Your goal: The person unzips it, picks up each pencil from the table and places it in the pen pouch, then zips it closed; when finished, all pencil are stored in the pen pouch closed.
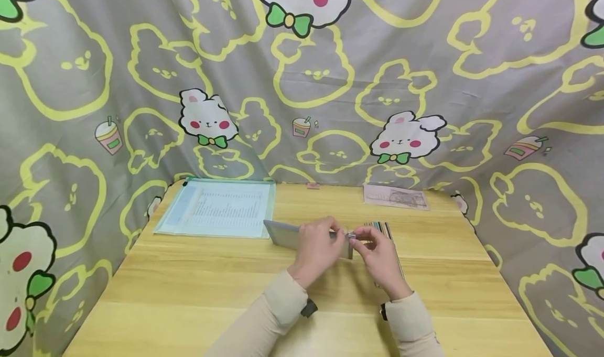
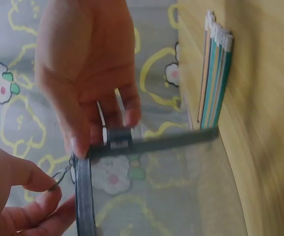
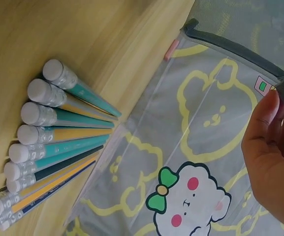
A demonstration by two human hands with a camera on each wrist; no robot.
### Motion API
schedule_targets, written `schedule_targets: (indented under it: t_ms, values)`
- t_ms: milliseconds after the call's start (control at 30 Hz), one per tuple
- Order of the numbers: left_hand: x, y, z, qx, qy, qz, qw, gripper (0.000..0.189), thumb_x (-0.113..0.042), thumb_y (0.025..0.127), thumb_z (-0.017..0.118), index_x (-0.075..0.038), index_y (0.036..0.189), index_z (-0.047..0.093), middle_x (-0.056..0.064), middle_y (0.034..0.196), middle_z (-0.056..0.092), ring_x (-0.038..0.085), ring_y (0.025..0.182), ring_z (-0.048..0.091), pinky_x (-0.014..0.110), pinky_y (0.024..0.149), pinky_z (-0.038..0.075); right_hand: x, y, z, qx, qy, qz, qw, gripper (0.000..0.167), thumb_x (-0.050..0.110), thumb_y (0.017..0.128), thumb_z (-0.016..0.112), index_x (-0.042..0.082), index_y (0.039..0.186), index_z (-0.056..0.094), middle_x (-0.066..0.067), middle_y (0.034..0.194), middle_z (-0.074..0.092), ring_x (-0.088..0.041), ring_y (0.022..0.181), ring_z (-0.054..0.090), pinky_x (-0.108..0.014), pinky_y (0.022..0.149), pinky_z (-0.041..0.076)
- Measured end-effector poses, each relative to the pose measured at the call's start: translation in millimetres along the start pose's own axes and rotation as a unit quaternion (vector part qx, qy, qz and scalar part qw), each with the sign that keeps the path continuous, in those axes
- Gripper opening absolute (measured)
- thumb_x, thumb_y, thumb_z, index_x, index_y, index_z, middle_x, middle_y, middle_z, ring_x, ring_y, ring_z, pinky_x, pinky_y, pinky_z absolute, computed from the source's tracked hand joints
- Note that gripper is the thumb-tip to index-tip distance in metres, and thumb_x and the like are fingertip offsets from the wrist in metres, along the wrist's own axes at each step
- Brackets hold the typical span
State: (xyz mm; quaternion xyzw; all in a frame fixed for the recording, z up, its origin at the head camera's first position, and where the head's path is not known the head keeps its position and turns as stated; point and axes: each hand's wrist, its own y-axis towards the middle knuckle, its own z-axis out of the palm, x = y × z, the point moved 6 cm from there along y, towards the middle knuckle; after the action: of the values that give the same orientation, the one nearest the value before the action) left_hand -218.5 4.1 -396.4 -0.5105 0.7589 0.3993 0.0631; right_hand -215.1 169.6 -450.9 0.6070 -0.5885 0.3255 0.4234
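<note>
In the head view a grey see-through mesh zipper pouch (image 1: 282,235) stands on its edge above the middle of the table. My left hand (image 1: 317,247) grips its dark-trimmed upper edge. At the pouch's right end my right hand (image 1: 381,257) pinches a small metal zipper pull (image 2: 60,178) between thumb and finger. A dark fabric tab (image 2: 118,135) sticks out from the trim near the gripping fingers. Several pencils (image 3: 65,132) in green, yellow and dark colours, with white erasers, lie side by side beneath my right hand, partly hidden by it in the head view.
A clear document folder (image 1: 270,207) with turquoise edges and a printed sheet inside lies at the back left. Toward the back right is a flat pink printed sheet (image 1: 375,194). One small pink block (image 1: 313,185) sits by the patterned curtain (image 1: 250,74) around the table.
</note>
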Motion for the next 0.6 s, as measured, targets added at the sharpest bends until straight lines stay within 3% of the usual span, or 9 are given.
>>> schedule_targets:
  t_ms: [67,167,300,600]
  values:
    - [4.4,-1.3,-1.7,0.004,0.014,-0.011,0.9998,0.011,-0.017,0.089,0.075,-0.019,0.079,0.073,-0.003,0.077,0.076,0.007,0.057,0.055,0.036,0.076,0.052,-0.5,0.0,0.4,0.001,-0.001,0.001,1.0000,0.018,0.011,0.098,0.075,0.010,0.115,0.070,-0.009,0.115,0.074,-0.025,0.104,0.071,-0.030,0.086,0.058]
    - [11.6,-4.6,-5.8,0.006,0.035,-0.028,0.9990,0.013,-0.019,0.088,0.074,-0.020,0.076,0.071,-0.003,0.088,0.078,0.017,0.082,0.069,0.040,0.082,0.051,-0.9,0.6,3.2,0.005,-0.008,-0.004,1.0000,0.016,0.010,0.098,0.075,0.010,0.113,0.070,-0.008,0.114,0.075,-0.025,0.103,0.071,-0.037,0.091,0.059]
    - [25.2,-8.8,-16.5,-0.008,0.045,-0.044,0.9980,0.013,-0.017,0.086,0.075,-0.018,0.074,0.069,0.003,0.098,0.079,0.029,0.108,0.071,0.050,0.094,0.053,-2.7,0.8,4.9,0.003,-0.012,-0.004,0.9999,0.016,0.010,0.098,0.075,0.011,0.113,0.070,-0.009,0.114,0.074,-0.027,0.102,0.071,-0.043,0.092,0.058]
    - [71.9,-15.3,-55.9,-0.040,0.059,-0.067,0.9952,0.012,-0.012,0.081,0.075,-0.014,0.070,0.071,0.007,0.092,0.079,0.032,0.094,0.073,0.055,0.089,0.057,-6.5,0.3,-0.7,0.004,-0.018,0.017,0.9997,0.017,0.018,0.100,0.074,0.014,0.116,0.069,-0.009,0.119,0.073,-0.026,0.101,0.069,-0.033,0.084,0.056]
